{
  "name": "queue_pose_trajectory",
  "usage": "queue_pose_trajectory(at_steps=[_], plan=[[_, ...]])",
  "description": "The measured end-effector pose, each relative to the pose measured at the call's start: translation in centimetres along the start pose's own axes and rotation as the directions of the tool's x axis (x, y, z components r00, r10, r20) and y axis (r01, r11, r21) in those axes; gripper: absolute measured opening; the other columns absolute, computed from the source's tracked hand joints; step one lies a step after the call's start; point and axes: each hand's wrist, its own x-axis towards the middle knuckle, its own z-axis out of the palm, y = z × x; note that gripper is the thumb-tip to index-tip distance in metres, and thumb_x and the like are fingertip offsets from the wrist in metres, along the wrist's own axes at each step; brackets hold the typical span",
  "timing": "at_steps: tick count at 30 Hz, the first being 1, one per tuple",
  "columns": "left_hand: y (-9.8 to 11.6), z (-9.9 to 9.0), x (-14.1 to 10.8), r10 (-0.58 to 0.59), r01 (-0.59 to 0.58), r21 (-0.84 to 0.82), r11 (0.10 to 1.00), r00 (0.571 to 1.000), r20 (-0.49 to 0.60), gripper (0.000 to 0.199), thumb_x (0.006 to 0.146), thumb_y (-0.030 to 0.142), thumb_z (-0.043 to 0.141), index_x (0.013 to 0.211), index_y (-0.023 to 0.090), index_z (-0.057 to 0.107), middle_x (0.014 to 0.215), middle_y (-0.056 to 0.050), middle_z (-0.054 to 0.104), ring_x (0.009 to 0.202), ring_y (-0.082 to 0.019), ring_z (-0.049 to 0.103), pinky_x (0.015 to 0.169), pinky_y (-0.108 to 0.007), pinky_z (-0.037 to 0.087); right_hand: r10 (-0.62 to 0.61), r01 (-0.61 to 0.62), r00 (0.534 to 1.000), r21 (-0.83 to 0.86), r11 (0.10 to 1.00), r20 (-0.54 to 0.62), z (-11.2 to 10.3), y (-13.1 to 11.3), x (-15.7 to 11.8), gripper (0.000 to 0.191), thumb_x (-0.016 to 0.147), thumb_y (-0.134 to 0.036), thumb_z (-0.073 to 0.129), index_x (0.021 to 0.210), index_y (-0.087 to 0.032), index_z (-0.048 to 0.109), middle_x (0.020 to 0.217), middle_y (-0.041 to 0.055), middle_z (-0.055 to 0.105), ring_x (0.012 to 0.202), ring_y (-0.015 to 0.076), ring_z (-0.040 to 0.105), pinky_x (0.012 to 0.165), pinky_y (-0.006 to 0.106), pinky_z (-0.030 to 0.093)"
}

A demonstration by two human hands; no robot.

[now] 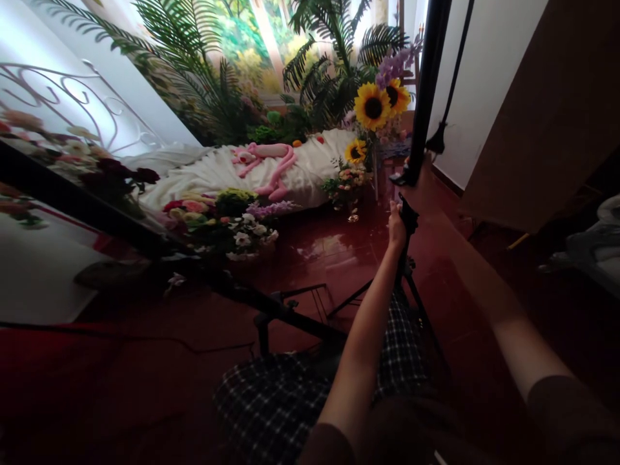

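Observation:
A black stand [429, 84] rises upright at right of centre, its legs spread on the floor below. My left hand [396, 227] is wrapped round the stand's black clamp [409, 215], below the thicker upper pole. My right hand [420, 181] is at the lower end of that upper pole, just above and to the right of my left hand. Motion smears its fingers, so their grip cannot be made out. A thin black cord with a dark end piece [436, 138] hangs beside the pole.
A second black pole [121, 223] slants across the left. Behind are a white draped cloth [310, 174] with a pink plush toy [278, 169], sunflowers [372, 106], potted flowers [242, 232] and palm leaves [184, 32]. A brown panel [537, 129] leans at right.

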Motion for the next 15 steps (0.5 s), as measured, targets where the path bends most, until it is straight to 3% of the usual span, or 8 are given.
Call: queue_pose_trajectory(at_steps=[2, 6, 11, 15], plan=[[-0.3, -0.1, 0.3, 0.104, -0.101, 0.083, 0.991, 0.994, -0.028, 0.058, 0.092, 0.070, 0.038, 0.079, 0.018, 0.061, 0.058, -0.001, 0.058, 0.055, -0.012, 0.059, 0.053, -0.022, 0.045, -0.008, 0.008, 1.000, 0.008, 1.000, -0.023, 0.3, -0.3, 0.0, 0.047, 0.087, -0.041, 0.063, 0.129, -0.026, 0.047, 0.102, 0.0034, 0.065, 0.099, 0.0226, 0.066, 0.095, 0.044, 0.053], [-0.7, -0.3, 0.7, 0.236, -0.220, 0.204, 0.954, 0.970, -0.057, 0.056, 0.096, 0.064, 0.036, 0.074, 0.018, 0.059, 0.059, -0.001, 0.056, 0.057, -0.013, 0.057, 0.056, -0.024, 0.046, 0.108, -0.108, 0.994, 0.006, 0.994, -0.033, 0.4, -1.4, -0.1, 0.055, 0.089, -0.037, 0.063, 0.139, -0.029, 0.043, 0.107, 0.0048, 0.065, 0.100, 0.0238, 0.066, 0.096, 0.043, 0.054], [-0.6, -0.4, 0.6, 0.250, -0.220, 0.285, 0.933, 0.965, -0.074, 0.055, 0.098, 0.060, 0.032, 0.075, 0.018, 0.059, 0.062, -0.001, 0.056, 0.062, -0.013, 0.058, 0.060, -0.025, 0.047, 0.183, -0.182, 0.982, 0.028, 0.983, -0.037, 0.2, -2.7, -0.5, 0.063, 0.087, -0.028, 0.067, 0.143, -0.025, 0.037, 0.113, 0.0068, 0.065, 0.114, 0.0250, 0.060, 0.099, 0.041, 0.051], [-0.4, -0.4, 0.4, 0.214, -0.186, 0.298, 0.936, 0.975, -0.064, 0.054, 0.099, 0.058, 0.030, 0.076, 0.018, 0.059, 0.056, 0.000, 0.052, 0.058, -0.013, 0.056, 0.057, -0.023, 0.046, 0.172, -0.170, 0.985, 0.075, 0.983, -0.021, -0.4, -2.4, -1.4, 0.067, 0.087, -0.031, 0.069, 0.142, -0.025, 0.033, 0.126, 0.0096, 0.059, 0.109, 0.0231, 0.060, 0.100, 0.037, 0.051]])
